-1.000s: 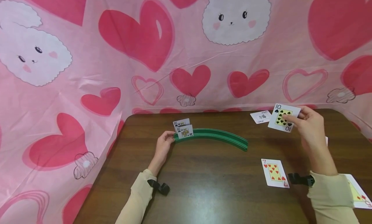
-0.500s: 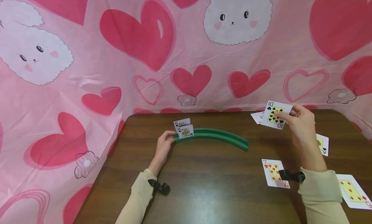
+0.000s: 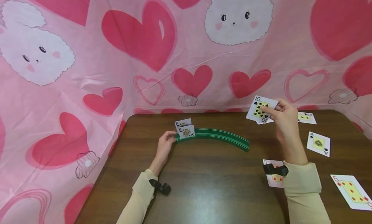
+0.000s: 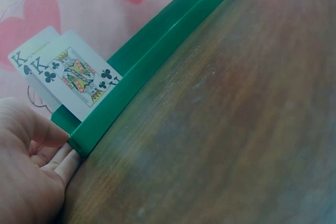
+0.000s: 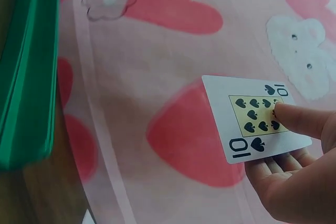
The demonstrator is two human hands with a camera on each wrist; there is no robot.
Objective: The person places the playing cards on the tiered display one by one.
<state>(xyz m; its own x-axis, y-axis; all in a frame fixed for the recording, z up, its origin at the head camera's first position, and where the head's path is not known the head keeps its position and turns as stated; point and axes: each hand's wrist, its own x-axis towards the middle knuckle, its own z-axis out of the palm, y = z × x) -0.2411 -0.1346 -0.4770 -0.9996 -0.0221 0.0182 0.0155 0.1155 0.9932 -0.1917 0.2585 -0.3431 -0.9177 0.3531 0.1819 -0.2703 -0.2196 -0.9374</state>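
At the far left of the table, my left hand pinches the left end of a curved green card holder. Two cards stand in its slot by that end: a king of clubs in front and a king of spades behind it, partly covered. My right hand holds a ten of spades face toward me, thumb on its front and fingers behind. This card is raised in the air, right of the holder and apart from it. In the right wrist view the holder shows at the left edge.
On the right lie an ace of spades, a five of diamonds and a seven of hearts, partly hidden by the wrist camera. Another card lies behind my right hand. A pink heart-print cloth hangs behind the table.
My right hand has moved left with the ten of spades and slightly up, uncovering the ace and the five. My left hand, the holder and the kings stay put.
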